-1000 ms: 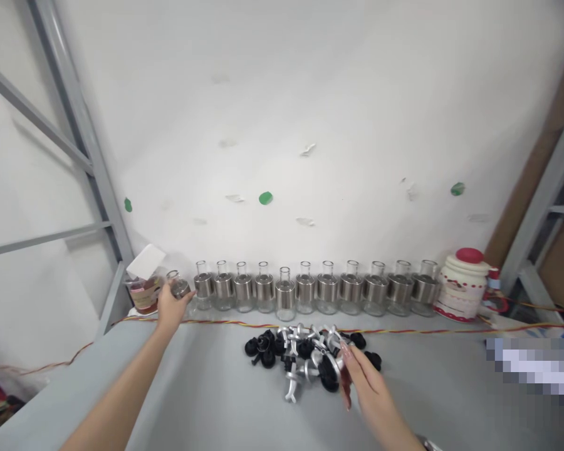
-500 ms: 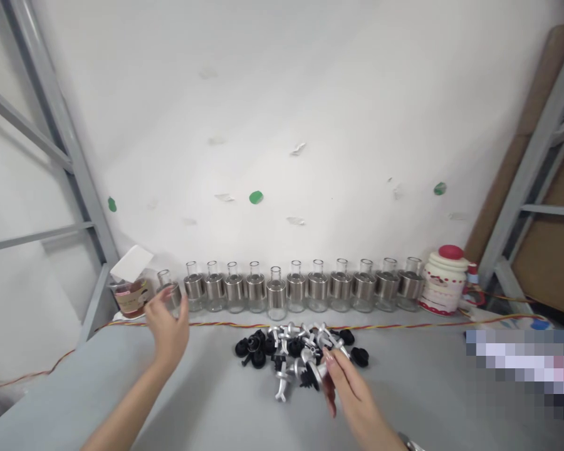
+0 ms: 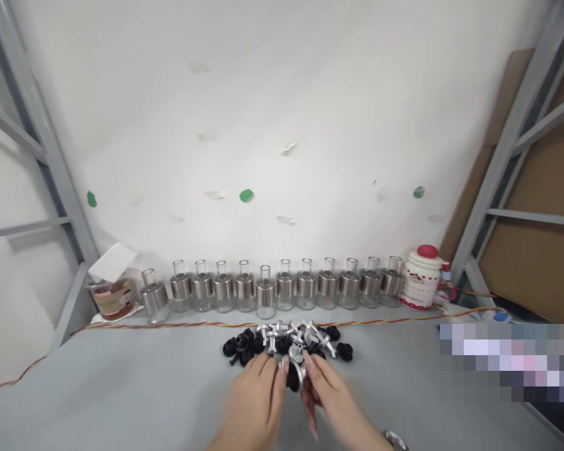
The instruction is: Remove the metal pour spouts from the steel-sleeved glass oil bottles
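Observation:
My right hand (image 3: 331, 394) pinches a bottle pourer (image 3: 299, 378) with a silver disc and a black stopper side, held low over the desk. My left hand (image 3: 258, 394) meets it from the other side, its fingers closed at the black part; its fingertips are partly hidden. Just beyond both hands lies a pile of silver spout pieces (image 3: 297, 352) and black stoppers (image 3: 244, 340). Behind the pile stand several glass bottles (image 3: 266, 294) with steel sleeves and uncapped necks, in a row along the wall. The leftmost bottle (image 3: 154, 295) stands slightly apart.
A red and yellow twisted wire (image 3: 192, 325) runs across the desk (image 3: 122, 382) before the bottles. At the left end stands a labelled tub (image 3: 115, 300); at the right end, a white jar with a red knob (image 3: 420, 279). Metal frame posts (image 3: 59, 156) flank the desk.
My left hand has come from the leftmost bottle to the middle and closed at the pourer in my right hand. The view has shifted slightly to the right.

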`<state>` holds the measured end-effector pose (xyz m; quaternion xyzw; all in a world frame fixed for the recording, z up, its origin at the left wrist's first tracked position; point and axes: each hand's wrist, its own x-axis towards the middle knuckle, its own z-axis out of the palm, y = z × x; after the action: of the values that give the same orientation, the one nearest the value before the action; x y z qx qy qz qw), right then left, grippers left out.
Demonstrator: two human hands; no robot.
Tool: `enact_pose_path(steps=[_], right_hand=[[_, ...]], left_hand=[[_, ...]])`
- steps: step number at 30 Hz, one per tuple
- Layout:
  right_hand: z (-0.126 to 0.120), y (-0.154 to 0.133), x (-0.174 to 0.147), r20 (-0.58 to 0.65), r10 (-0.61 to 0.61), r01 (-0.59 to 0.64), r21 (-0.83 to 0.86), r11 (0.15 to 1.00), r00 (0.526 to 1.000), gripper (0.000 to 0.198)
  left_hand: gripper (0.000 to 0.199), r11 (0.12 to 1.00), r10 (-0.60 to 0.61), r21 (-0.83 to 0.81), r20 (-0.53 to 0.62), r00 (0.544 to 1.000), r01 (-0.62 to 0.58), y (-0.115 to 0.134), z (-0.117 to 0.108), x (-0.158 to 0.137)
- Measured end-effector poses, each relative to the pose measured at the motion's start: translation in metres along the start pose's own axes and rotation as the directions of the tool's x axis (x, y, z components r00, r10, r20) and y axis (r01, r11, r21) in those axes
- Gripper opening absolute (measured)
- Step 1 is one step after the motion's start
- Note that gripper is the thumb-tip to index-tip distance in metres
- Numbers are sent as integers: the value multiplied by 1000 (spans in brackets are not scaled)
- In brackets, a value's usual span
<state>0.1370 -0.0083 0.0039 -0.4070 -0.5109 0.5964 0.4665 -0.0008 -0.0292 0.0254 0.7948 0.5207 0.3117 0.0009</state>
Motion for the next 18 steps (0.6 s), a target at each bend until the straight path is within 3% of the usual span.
enact_pose_path(steps=[5,8,14,18], right_hand=[[3,2,-3,31,4,-3,-8,1000,1000,44],[4,1,-5,23,7,-7,0,1000,1000,42],[5,-2,-7,57,20,-23,44,999,998,37],[5,0,-9,78,21,-17,-52,999,997,37]], left_hand=[[16,995,70,-64,-31,997,-71,-2,3,-8],[14,993,45,-104,-52,998,-51,-1,3,-11],[10,986,69,-155,65,995,-59,-3,-2,-10],[15,981,25,-193,73,997,-11,0,2,-11]])
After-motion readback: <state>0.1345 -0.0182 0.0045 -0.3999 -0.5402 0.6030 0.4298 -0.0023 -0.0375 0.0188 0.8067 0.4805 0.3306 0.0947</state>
